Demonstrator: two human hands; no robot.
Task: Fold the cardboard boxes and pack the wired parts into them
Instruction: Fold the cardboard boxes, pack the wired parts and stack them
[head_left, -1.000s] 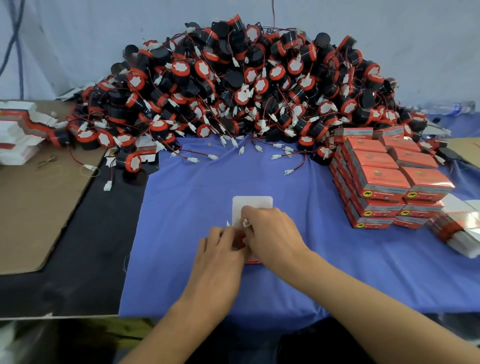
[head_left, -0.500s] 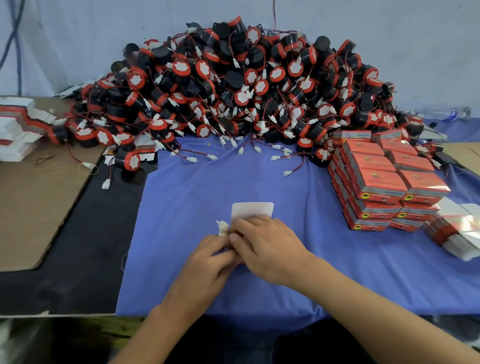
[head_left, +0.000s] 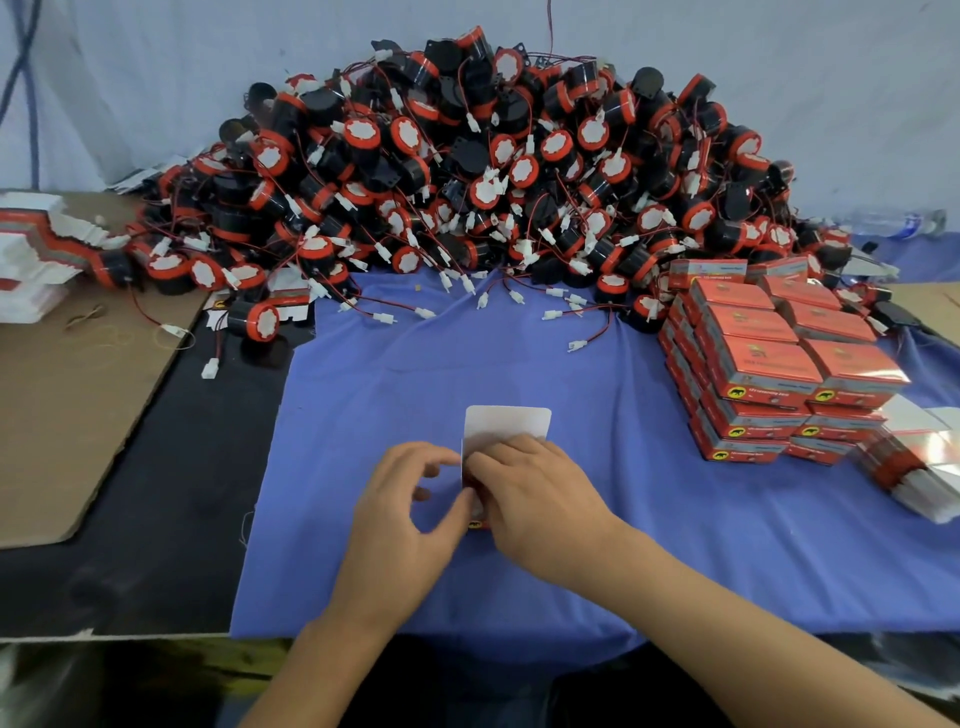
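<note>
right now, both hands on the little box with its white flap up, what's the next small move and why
Probably fold the white flap down and tuck it in to close. It stands open beyond the right hand, which covers the box, while the left hand pinches the box's left edge on the blue cloth.

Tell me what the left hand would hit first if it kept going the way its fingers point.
The cardboard box: the left hand points right, and its thumb and fingertips seem to touch the box's left edge, with the right hand gripping the box just beyond. Depth is unclear.
</note>
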